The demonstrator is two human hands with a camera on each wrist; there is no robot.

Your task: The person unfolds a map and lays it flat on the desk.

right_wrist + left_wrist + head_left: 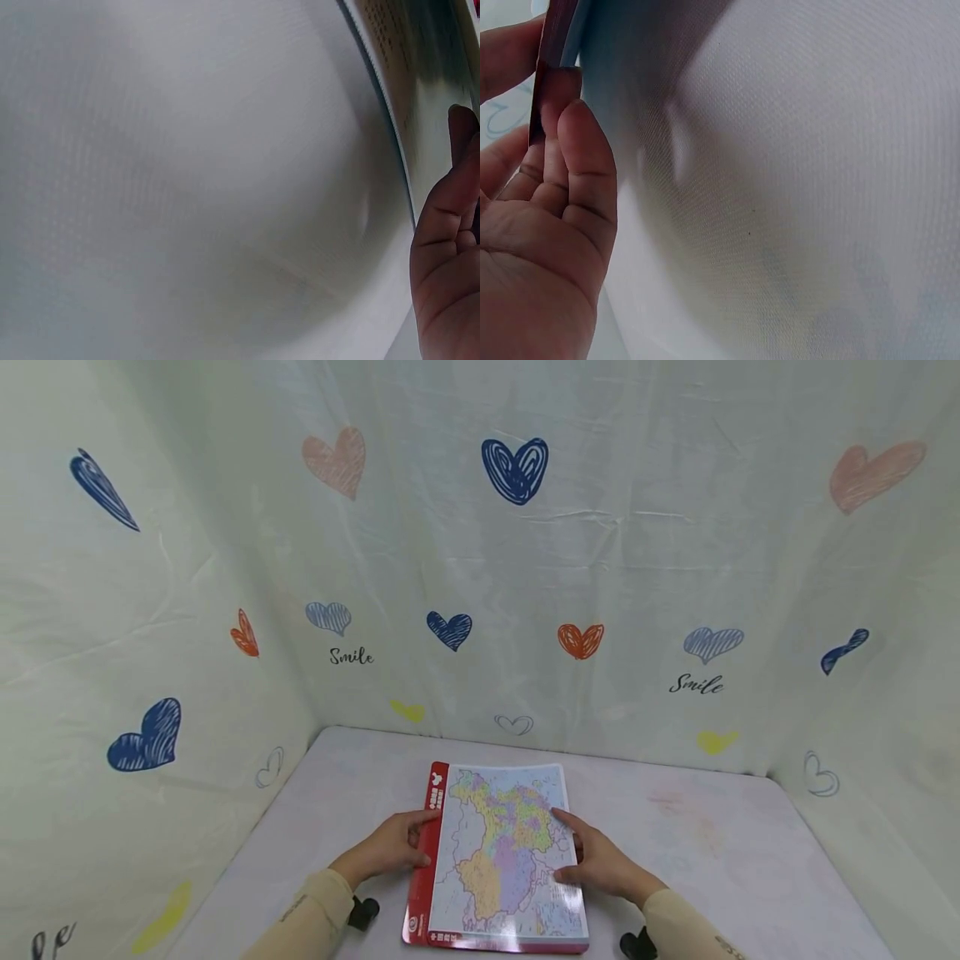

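A colourful printed map [502,843] with a red band along its left side lies in front of me in the head view. It looks several layers thick at the bottom edge. My left hand [392,846] grips its left edge, thumb on top and fingers curled beneath. My right hand [603,862] pinches the opposite edge, thumb and index finger over the printed face. In the left wrist view, the fingers [589,161] bend under the map's edge [559,37]. The right wrist view shows the right hand [450,262] under a lifted layer, with a lower sheet edge beside it.
The map is over a white table [705,843] with faint reddish marks on the right. White curtains [622,560] printed with hearts and "Smile" enclose the back and both sides. A dark wrist device [363,912] sits by the left sleeve.
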